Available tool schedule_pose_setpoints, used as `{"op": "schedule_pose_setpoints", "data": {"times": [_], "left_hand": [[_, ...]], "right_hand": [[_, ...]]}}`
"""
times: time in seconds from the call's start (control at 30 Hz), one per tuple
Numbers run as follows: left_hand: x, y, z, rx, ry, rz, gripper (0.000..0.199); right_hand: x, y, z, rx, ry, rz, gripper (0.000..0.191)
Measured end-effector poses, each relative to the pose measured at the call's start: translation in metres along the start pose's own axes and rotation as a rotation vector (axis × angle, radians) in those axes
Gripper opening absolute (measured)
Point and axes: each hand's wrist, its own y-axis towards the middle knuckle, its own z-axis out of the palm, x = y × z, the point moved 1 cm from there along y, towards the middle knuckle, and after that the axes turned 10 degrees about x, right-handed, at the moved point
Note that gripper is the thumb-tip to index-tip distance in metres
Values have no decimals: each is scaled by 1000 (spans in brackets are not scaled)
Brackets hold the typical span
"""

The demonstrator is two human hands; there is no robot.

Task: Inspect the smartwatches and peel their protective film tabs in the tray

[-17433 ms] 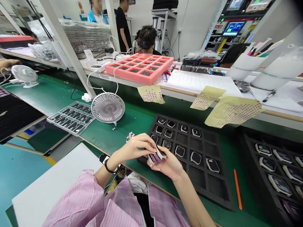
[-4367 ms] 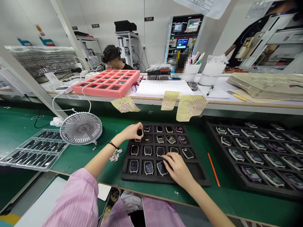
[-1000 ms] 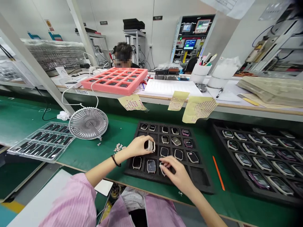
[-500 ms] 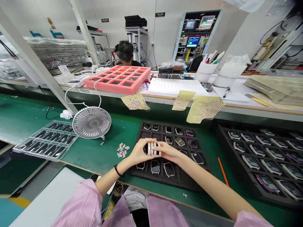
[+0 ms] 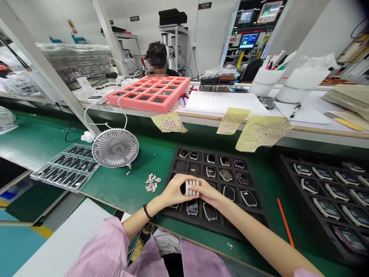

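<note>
- Bench: we locate the near black foam tray on the green workbench, beneath our hands. A second black foam tray lies to its right and holds further smartwatch units.
- Progress: we judge the handling to be partway through. Units are seated in many compartments of the near tray, while the group in our hands remains unseated. Our forearms and hands hide part of this tray, so we cannot give a full count.
- Left hand: our fingers are curled closed around the stack from its left side, over the near tray.
- Right hand: our fingers are closed on the stack from the opposite side, so both hands grip it together.
- Stack of smartwatch units: we see several units, face to back and on edge, held above the near tray. The frames are pale with rounded corners; the leftmost face is dark. No strap shows.
- Seated units: most have pale frames and dark faces; two at the far right have purple frames.
- Orange stick: it lies between the two foam trays.
- Small tabs: we note a loose pile just left of the near tray.
</note>
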Motion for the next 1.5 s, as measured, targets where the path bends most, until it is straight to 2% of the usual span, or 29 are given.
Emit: {"op": "schedule_pose_setpoints", "data": {"times": [0.17,0.3,0.37,0.43,0.5,0.63,0.73,0.83,0.97,1.13,1.23,1.3,1.37,1.5], "left_hand": [[-1,1,0,38,-29,17,48],[1,2,-6,68,-45,62,48],[3,1,-13,46,-52,36,48],[6,0,-21,-23,-130,-70,51],[11,0,-28,-120,-317,-257,53],[20,-1,-31,-173,-961,-683,37],[21,1,-28,-187,-1365,-779,22],[20,3,-26,-183,-1509,-762,26],[21,5,-21,-178,-1560,-703,28],[22,5,-15,-148,-1528,-661,18],[14,5,-17,-131,-1485,-638,16],[-1,4,-27,-130,-1351,-547,16],[-25,3,-43,-137,-1108,-367,15],[-97,-9,-81,-129,-556,52,17]], "right_hand": [[-4,0,-3,46,17,13,42],[-3,0,-2,7,17,-27,37],[2,-1,-1,-3,22,-56,34],[8,-2,-1,-16,48,-74,35],[12,-3,-2,-53,84,-77,39],[13,-2,-6,-120,84,-51,44],[9,0,-7,-116,36,-44,47],[8,0,-8,-112,1,-58,48],[8,-1,-6,-135,-21,-61,50],[8,0,-3,-153,-46,-69,52],[8,-1,-2,-153,-51,-77,51],[8,-1,-2,-144,-51,-76,50],[9,-2,-1,-134,-52,-82,48],[9,-2,-2,-135,-84,-90,46]]}}
